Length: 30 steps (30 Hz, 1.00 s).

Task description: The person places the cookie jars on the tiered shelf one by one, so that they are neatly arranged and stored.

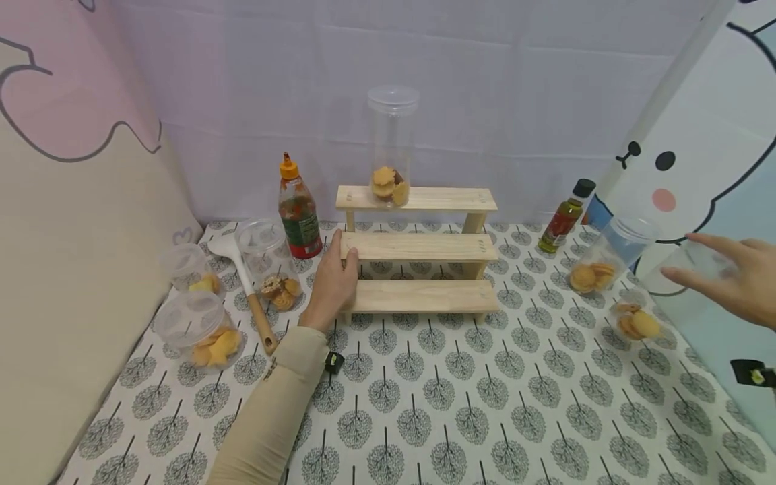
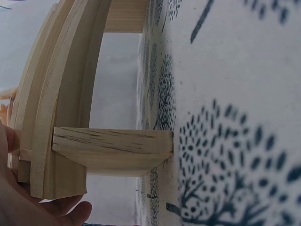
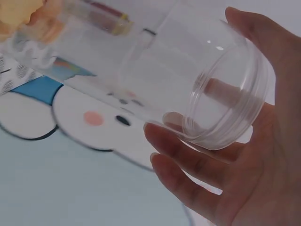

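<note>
A three-step wooden stand [image 1: 418, 247] sits mid-table, and my left hand [image 1: 335, 279] grips the left end of its middle step. In the left wrist view the thumb and fingers [image 2: 73, 214] lie round the board ends. At the right edge my right hand [image 1: 736, 279] has its thumb and fingers round the lidded end of a tall clear jar [image 3: 155, 70]. Cookies [image 1: 636, 323] lie in the bottom of that jar. On the stand's top step is another tall clear jar [image 1: 391, 145] with cookies.
Left of the stand are a sauce bottle [image 1: 300, 215], a white spatula with a wooden handle [image 1: 257, 313], and clear cookie jars [image 1: 267, 259], [image 1: 188, 320], [image 1: 184, 266]. A small oil bottle [image 1: 564, 222] and a cookie jar [image 1: 615, 249] stand at right. Cloth walls [image 1: 303, 87] enclose the table.
</note>
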{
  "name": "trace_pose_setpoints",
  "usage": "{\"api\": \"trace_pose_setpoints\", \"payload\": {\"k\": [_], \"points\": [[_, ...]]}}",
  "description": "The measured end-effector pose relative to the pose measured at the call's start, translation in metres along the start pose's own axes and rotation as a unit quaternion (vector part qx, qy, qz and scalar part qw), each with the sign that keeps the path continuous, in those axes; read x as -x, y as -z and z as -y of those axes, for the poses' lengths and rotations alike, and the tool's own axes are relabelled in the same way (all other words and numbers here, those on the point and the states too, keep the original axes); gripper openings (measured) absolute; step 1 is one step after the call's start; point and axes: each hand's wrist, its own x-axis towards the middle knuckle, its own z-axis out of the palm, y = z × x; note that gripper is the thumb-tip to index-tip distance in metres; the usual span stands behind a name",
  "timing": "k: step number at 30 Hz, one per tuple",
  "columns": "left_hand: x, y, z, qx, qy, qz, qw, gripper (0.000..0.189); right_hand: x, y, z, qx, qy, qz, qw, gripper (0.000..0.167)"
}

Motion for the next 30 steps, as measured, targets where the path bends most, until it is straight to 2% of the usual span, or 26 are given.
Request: {"api": "trace_pose_setpoints", "payload": {"k": [4,13,23,30], "points": [[0.001,-0.002,0.002,0.001,0.002,0.004,1.0,0.067,-0.011,0.018,0.028,0.006,0.011,0.02,0.9997,0.086],[0.003,0.0,0.004,0.0,0.007,-0.001,1.0,0.066,-0.059,0.05,0.092,0.01,0.1,0.049,0.9938,0.082],[0.001,-0.001,0.002,0.006,0.005,-0.003,1.0,0.065,-0.126,0.087,0.17,-0.044,0.146,0.076,0.9854,0.082],[0.001,0.002,0.0,0.0,0.002,0.004,1.0,0.066,-0.155,0.092,0.21,-0.056,0.152,0.09,0.9827,0.082]]}}
